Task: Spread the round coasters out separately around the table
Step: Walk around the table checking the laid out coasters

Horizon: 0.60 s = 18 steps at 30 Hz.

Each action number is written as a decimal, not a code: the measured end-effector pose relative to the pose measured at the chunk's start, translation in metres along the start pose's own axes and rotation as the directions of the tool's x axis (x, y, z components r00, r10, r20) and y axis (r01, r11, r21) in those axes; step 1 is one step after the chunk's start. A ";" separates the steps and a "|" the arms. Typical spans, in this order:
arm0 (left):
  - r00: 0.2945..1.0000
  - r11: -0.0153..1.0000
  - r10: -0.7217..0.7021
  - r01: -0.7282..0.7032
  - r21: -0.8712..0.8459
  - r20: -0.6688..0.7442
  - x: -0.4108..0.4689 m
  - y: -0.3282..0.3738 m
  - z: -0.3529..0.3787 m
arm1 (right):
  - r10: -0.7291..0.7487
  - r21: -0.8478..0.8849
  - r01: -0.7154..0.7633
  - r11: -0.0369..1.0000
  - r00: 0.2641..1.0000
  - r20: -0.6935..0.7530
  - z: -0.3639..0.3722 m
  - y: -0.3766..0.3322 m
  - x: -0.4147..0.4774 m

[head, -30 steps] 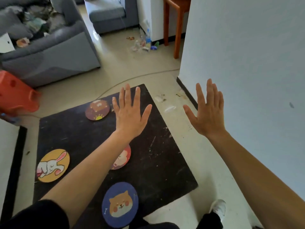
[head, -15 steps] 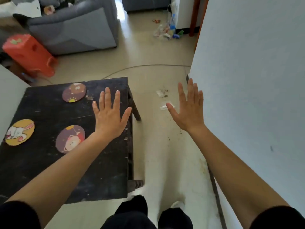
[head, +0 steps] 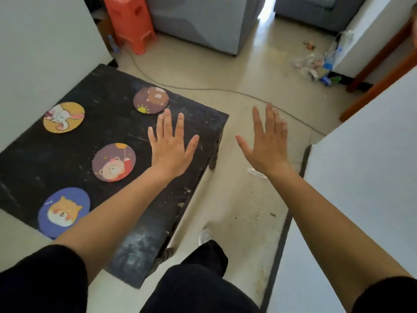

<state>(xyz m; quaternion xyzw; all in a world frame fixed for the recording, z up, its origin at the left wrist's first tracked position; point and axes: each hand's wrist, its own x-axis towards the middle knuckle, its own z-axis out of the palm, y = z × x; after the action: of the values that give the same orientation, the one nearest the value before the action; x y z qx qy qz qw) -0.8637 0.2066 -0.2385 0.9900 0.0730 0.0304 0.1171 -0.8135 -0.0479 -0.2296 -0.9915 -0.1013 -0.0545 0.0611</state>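
Coasters are laid flat and well apart on the black table [head: 108,265]: the rabbit coaster [head: 63,117] at the far left, the brown bear coaster [head: 150,100] near the far edge, the pig coaster [head: 114,162] at the centre, and the dog coaster [head: 63,212] at the near edge. Thin, light, stiff discs are judged from their flat profile; sliding is likely on the worn top. An edge pinch, after a rim is drawn past the table edge, is recommended. The left hand [head: 171,150] and the right hand [head: 267,146] are held out flat with fingers spread, nothing grasped.

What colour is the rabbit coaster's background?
Yellow-orange, seen in the head view: rabbit coaster.
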 end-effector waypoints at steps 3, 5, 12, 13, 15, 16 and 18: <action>0.993 0.993 -0.117 0.117 0.002 -0.013 0.021 -0.016 -0.006 | -0.104 -0.003 0.104 0.995 0.994 0.040 0.008 -0.020 0.051; 0.981 0.981 -0.195 0.195 0.014 -0.020 0.029 -0.030 -0.013 | -0.182 0.014 0.182 0.983 0.982 0.056 0.009 -0.038 0.081; 0.891 0.891 -0.453 0.453 -0.008 0.014 0.042 -0.089 -0.027 | -0.454 0.106 0.444 0.890 0.884 0.111 0.029 -0.123 0.172; 0.871 0.871 -0.490 0.491 -0.026 0.025 0.043 -0.095 -0.026 | -0.475 0.136 0.459 0.878 0.871 0.125 0.034 -0.133 0.180; 0.803 0.801 -0.595 0.596 -0.057 0.026 0.046 -0.108 -0.023 | -0.551 0.200 0.521 0.830 0.820 0.153 0.047 -0.156 0.204; 0.765 0.763 -0.643 0.643 -0.064 0.026 0.047 -0.113 -0.021 | -0.596 0.222 0.560 0.798 0.787 0.157 0.053 -0.167 0.214; 0.684 0.681 -0.729 0.730 -0.067 0.044 0.048 -0.122 -0.015 | -0.678 0.257 0.632 0.731 0.714 0.173 0.066 -0.189 0.235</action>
<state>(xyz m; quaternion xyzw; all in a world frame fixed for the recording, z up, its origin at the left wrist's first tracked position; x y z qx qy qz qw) -0.8340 0.3350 -0.2509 0.8740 0.4586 -0.0226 0.1588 -0.6176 0.1906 -0.2458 -0.8790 -0.4587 0.0645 0.1132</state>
